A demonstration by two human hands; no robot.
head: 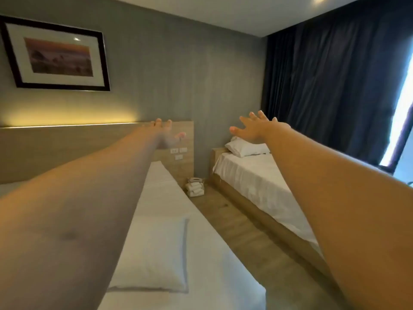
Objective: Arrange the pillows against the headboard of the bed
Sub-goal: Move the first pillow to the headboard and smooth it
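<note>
Both my arms stretch forward over the near bed (201, 253). My left hand (166, 134) is blurred, fingers spread, in front of the wooden headboard (67, 144), holding nothing. My right hand (254, 129) is open with fingers apart, held in the air toward the far bed (257, 182). One white pillow (156, 253) lies flat on the near bed's sheet, well away from the headboard. Another white pillow (245, 147) lies at the head of the far bed. My left arm hides much of the near bed.
A wood-floor aisle (237, 220) runs between the two beds, with a stack of folded towels (194, 186) on the floor at its far end. Wall switches (178, 151) sit on the headboard panel. Dark curtains (335, 90) cover the right wall; a framed picture (58, 57) hangs left.
</note>
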